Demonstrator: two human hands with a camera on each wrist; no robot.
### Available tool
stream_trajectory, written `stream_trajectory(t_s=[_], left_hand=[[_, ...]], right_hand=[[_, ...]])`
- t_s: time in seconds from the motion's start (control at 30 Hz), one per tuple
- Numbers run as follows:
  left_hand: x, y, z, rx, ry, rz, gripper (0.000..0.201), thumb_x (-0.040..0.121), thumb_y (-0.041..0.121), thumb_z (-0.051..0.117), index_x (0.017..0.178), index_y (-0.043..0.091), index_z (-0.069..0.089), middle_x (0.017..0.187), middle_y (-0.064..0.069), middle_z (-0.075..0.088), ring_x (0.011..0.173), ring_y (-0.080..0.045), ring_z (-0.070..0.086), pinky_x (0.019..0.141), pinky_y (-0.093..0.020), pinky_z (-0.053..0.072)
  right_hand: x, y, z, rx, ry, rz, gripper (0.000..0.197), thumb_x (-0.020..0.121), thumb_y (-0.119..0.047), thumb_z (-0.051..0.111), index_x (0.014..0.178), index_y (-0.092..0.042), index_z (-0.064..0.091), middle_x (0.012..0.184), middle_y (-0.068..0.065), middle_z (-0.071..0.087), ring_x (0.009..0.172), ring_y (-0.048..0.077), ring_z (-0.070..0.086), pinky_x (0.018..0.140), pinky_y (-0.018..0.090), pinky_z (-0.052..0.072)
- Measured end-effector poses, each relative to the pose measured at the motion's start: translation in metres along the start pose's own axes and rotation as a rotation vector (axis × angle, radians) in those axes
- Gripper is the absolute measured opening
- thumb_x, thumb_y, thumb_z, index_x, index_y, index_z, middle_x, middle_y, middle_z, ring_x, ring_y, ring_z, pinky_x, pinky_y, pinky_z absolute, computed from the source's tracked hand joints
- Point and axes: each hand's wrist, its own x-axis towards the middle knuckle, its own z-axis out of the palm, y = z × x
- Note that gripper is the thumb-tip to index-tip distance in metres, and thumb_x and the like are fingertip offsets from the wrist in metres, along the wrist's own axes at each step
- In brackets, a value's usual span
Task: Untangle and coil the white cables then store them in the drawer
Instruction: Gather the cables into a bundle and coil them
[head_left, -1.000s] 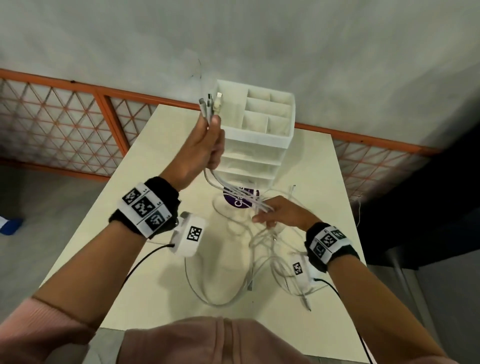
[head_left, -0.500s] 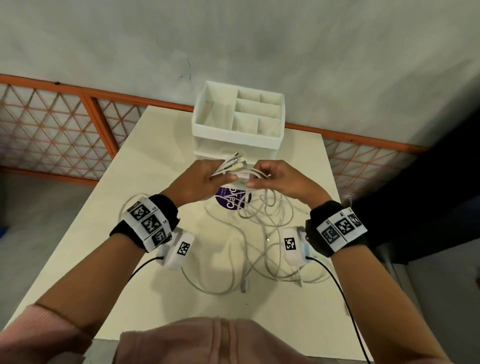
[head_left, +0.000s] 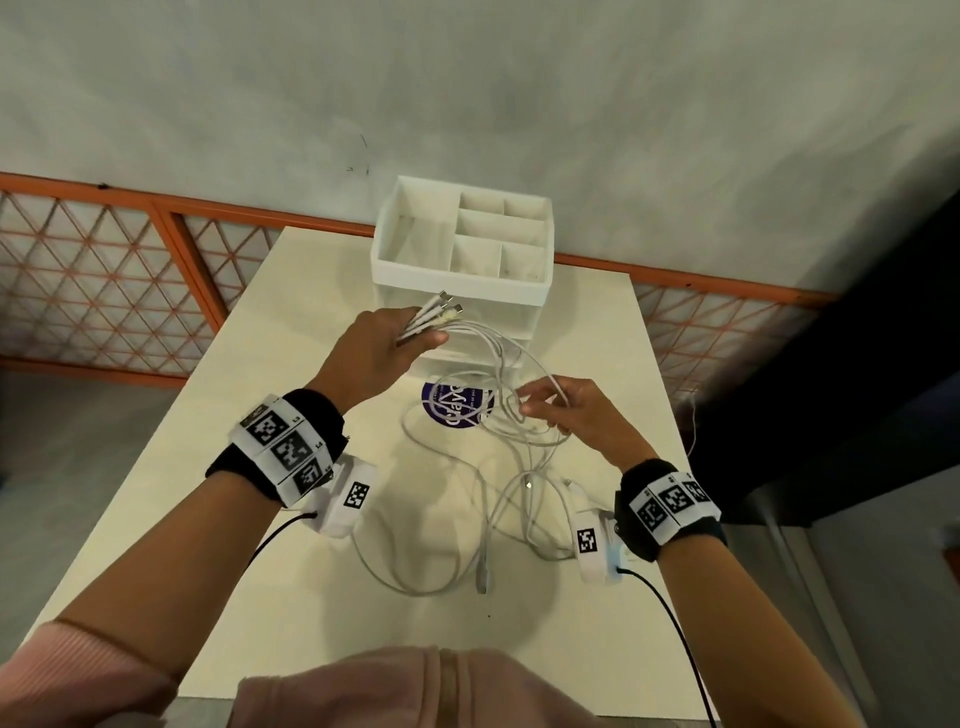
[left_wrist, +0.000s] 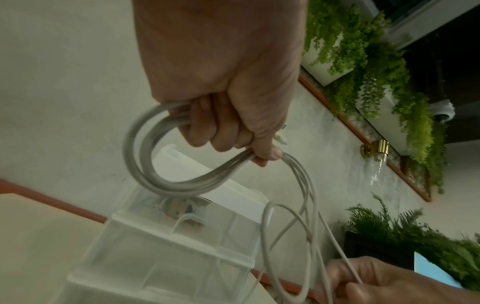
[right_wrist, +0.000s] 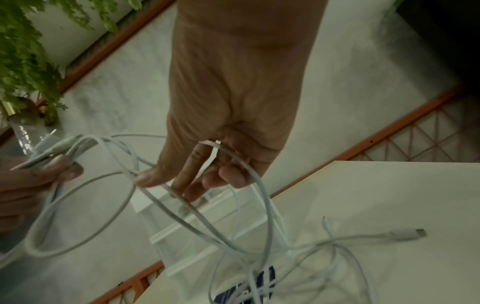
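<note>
Several white cables (head_left: 524, 488) lie tangled on the cream table (head_left: 249, 426) in front of the white drawer unit (head_left: 460, 278). My left hand (head_left: 421, 332) grips a bunch of their ends, with the plugs (head_left: 447, 306) sticking out past the thumb. In the left wrist view, a short loop of cable (left_wrist: 145, 162) hangs from that left hand (left_wrist: 228, 139). My right hand (head_left: 535, 410) is lower and to the right, holding loose strands. In the right wrist view one cable strand (right_wrist: 249, 170) runs through the curled fingers (right_wrist: 228, 174).
The drawer unit has open top compartments (head_left: 498, 228) and translucent drawers (left_wrist: 168, 257) below. A purple round sticker (head_left: 454, 410) sits on the table under the cables. A loose plug (right_wrist: 407, 234) lies on the table. The table's right edge (head_left: 670, 467) is near my right hand.
My left hand came down from high in front of the drawer unit and met the right hand. The right hand has since moved down and right, drawing strands away from the bunch.
</note>
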Motion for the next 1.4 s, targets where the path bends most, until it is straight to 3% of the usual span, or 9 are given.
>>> stream_trajectory(t_s=[0.23, 0.33, 0.53, 0.73, 0.87, 0.97, 1.03, 1.3, 1.4], left_hand=[[-0.005, 0.002, -0.004, 0.031, 0.107, 0.042, 0.034, 0.088, 0.045, 0.052, 0.098, 0.014, 0.063, 0.068, -0.003, 0.065, 0.065, -0.022, 0.059, 0.066, -0.036, 0.046], [-0.005, -0.002, -0.016, 0.079, 0.201, 0.064, 0.043, 0.086, 0.049, 0.046, 0.106, 0.015, 0.062, 0.069, -0.005, 0.061, 0.070, -0.031, 0.060, 0.064, -0.037, 0.046], [-0.012, 0.008, -0.005, 0.058, 0.183, 0.090, 0.044, 0.086, 0.047, 0.048, 0.118, 0.019, 0.061, 0.068, -0.003, 0.060, 0.063, -0.024, 0.054, 0.064, -0.038, 0.047], [-0.016, 0.013, 0.005, 0.142, 0.107, 0.116, 0.047, 0.083, 0.053, 0.046, 0.108, 0.017, 0.064, 0.081, -0.010, 0.069, 0.073, -0.032, 0.060, 0.063, -0.038, 0.046], [-0.017, 0.020, 0.014, 0.186, 0.070, 0.163, 0.040, 0.087, 0.050, 0.052, 0.112, 0.020, 0.063, 0.084, -0.010, 0.070, 0.079, -0.035, 0.062, 0.061, -0.032, 0.040], [-0.016, 0.027, 0.014, 0.172, 0.086, 0.199, 0.045, 0.086, 0.050, 0.049, 0.115, 0.018, 0.062, 0.086, -0.011, 0.072, 0.078, -0.033, 0.064, 0.062, -0.034, 0.044], [-0.014, 0.027, 0.008, 0.100, 0.173, 0.193, 0.048, 0.087, 0.049, 0.048, 0.116, 0.014, 0.062, 0.090, -0.012, 0.073, 0.077, -0.030, 0.066, 0.064, -0.037, 0.050], [-0.017, -0.011, -0.014, 0.127, 0.269, -0.150, 0.030, 0.092, 0.039, 0.054, 0.081, 0.011, 0.051, 0.072, -0.016, 0.060, 0.075, -0.041, 0.059, 0.060, -0.038, 0.042], [-0.021, -0.013, -0.008, 0.149, 0.158, -0.331, 0.033, 0.085, 0.035, 0.065, 0.097, 0.006, 0.052, 0.083, -0.013, 0.057, 0.085, -0.035, 0.059, 0.065, -0.033, 0.036]], right_hand=[[0.004, 0.017, -0.003, -0.371, 0.043, 0.067, 0.013, 0.081, -0.019, 0.072, 0.075, -0.008, 0.067, 0.080, 0.000, 0.060, 0.073, 0.013, 0.052, 0.063, 0.008, 0.039], [0.001, 0.033, -0.016, -0.766, 0.060, 0.310, 0.027, 0.084, -0.028, 0.065, 0.061, -0.022, 0.053, 0.082, 0.001, 0.053, 0.091, 0.022, 0.053, 0.082, 0.029, 0.040], [0.006, 0.022, -0.013, -0.878, 0.052, 0.592, 0.046, 0.084, -0.029, 0.061, 0.122, -0.005, 0.050, 0.126, 0.014, 0.056, 0.118, 0.033, 0.053, 0.098, 0.039, 0.039], [0.012, -0.017, -0.010, -0.471, -0.102, 0.236, 0.113, 0.062, -0.024, 0.088, 0.149, -0.022, 0.016, 0.148, 0.014, 0.021, 0.136, 0.031, 0.032, 0.110, 0.039, 0.033], [0.013, -0.062, 0.004, -0.226, -0.074, -0.088, 0.085, 0.065, -0.030, 0.085, 0.138, -0.034, 0.041, 0.142, -0.003, 0.038, 0.127, 0.014, 0.043, 0.095, 0.023, 0.038], [0.020, -0.070, 0.012, -0.260, -0.175, -0.125, 0.028, 0.078, -0.027, 0.075, 0.104, -0.019, 0.069, 0.106, 0.001, 0.071, 0.099, 0.014, 0.066, 0.088, 0.032, 0.051], [0.021, -0.060, 0.013, -0.261, -0.241, -0.096, 0.008, 0.083, -0.017, 0.068, 0.090, -0.012, 0.071, 0.083, 0.005, 0.073, 0.080, 0.012, 0.068, 0.086, 0.034, 0.052], [0.008, -0.022, -0.008, -0.148, -0.182, -0.003, 0.014, 0.092, -0.017, 0.058, 0.087, -0.005, 0.062, 0.075, 0.006, 0.062, 0.075, 0.017, 0.060, 0.076, 0.031, 0.043], [0.011, -0.030, -0.008, -0.247, -0.193, 0.024, 0.020, 0.096, -0.020, 0.051, 0.092, -0.005, 0.064, 0.067, -0.002, 0.058, 0.065, 0.004, 0.060, 0.067, 0.026, 0.043]])
